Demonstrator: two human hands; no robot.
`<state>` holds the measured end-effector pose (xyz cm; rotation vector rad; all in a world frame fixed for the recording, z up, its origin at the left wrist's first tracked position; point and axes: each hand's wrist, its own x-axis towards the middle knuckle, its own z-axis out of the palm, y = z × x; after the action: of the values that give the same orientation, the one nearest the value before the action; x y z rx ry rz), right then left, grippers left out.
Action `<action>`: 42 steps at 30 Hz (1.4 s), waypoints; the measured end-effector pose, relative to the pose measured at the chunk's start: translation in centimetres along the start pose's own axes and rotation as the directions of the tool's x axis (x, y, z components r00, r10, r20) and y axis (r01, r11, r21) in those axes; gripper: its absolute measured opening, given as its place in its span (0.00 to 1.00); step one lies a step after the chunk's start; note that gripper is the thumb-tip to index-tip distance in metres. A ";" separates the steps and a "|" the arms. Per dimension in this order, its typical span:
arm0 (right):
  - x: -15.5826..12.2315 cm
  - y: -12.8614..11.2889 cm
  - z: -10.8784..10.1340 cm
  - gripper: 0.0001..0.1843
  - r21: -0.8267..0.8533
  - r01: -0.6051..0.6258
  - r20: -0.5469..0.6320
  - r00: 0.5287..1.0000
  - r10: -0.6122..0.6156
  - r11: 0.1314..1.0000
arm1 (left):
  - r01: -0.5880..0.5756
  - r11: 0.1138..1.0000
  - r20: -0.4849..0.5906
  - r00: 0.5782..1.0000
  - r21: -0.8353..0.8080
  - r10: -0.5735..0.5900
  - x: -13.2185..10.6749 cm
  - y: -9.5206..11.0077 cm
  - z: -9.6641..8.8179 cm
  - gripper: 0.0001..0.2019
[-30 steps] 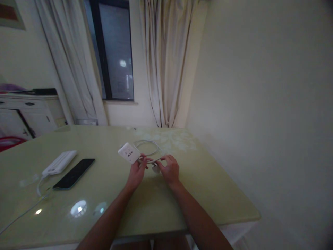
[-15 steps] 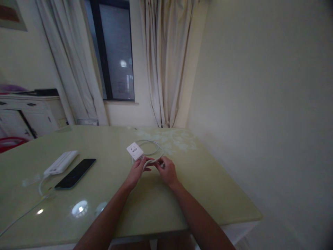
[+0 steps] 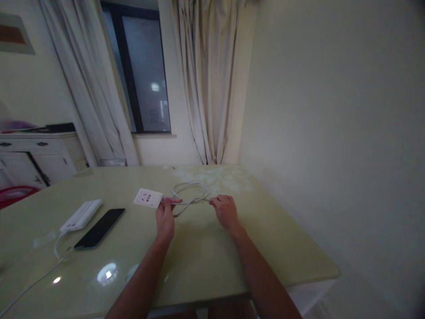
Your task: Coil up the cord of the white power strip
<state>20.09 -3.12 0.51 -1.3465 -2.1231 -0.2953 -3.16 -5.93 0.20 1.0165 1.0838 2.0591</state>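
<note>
A white power strip (image 3: 148, 198) with several socket holes is held up over the table at its cord end. My left hand (image 3: 166, 220) is closed around the cord just where it leaves the strip. The pale cord (image 3: 193, 182) makes a loose loop between my hands and crosses over itself. On the right, my right hand (image 3: 226, 210) pinches the cord, its fingers pressed together. Whatever lies inside the right fingers beyond the cord is hidden.
A dark phone (image 3: 99, 228) lies left of my hands, with a white power bank (image 3: 81, 215) beside it. From the power bank a white cable (image 3: 35, 281) runs to the near left. The glossy green table (image 3: 265, 248) meets the wall on its right.
My hands have drawn apart. The left hand and power strip moved left, and the strip turned to point left. The right hand shifted right along with the cord, spreading the loop.
</note>
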 end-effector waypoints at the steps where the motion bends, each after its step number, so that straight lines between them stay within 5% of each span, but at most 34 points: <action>1: 0.0 1.1 -0.2 0.09 -0.033 -0.034 0.000 0.999 0.034 0.999 | -0.034 0.995 -0.062 0.998 -0.090 0.029 0.5 0.4 -0.4 0.21; 4: -0.4 4.2 -0.8 0.09 -0.102 -0.174 0.013 0.984 0.176 0.980 | -0.103 0.956 -0.221 0.975 -0.274 0.041 1.9 1.7 -1.7 0.19; 8: -0.8 5.3 -0.7 0.10 -0.109 -0.248 0.070 0.964 0.256 0.963 | 0.038 0.945 -0.238 0.964 -0.326 -0.121 2.7 2.3 -2.7 0.17; 20: -0.9 3.4 -0.2 0.16 -0.139 -0.275 0.115 0.950 0.291 0.951 | 0.224 0.962 -0.018 0.973 -0.159 -0.229 1.5 -0.1 -1.9 0.22; 25: -0.9 2.8 0.1 0.14 -0.118 -0.254 0.118 0.956 0.268 0.960 | 0.362 0.928 0.056 0.932 -0.091 -0.358 1.2 0.2 -2.1 0.30; 30: -1.0 1.9 0.9 0.10 -0.007 -0.194 0.158 0.969 0.192 0.981 | 0.516 0.855 0.170 0.848 -0.057 -0.501 0.7 0.5 -1.9 0.32; 34: -1.0 1.8 1.2 0.09 0.079 -0.152 0.170 0.976 0.137 0.985 | 0.608 0.779 0.266 0.785 -0.153 -0.560 0.8 1.1 -1.7 0.23; 42: -0.8 2.0 1.1 0.11 0.310 -0.107 0.126 0.989 0.071 0.945 | 0.669 0.706 0.338 0.736 -0.233 -0.586 0.0 0.8 -0.8 0.03</action>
<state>21.67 -2.28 -1.05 -1.2875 -2.0843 0.1590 -3.98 -6.63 0.59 0.5734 0.7608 1.4340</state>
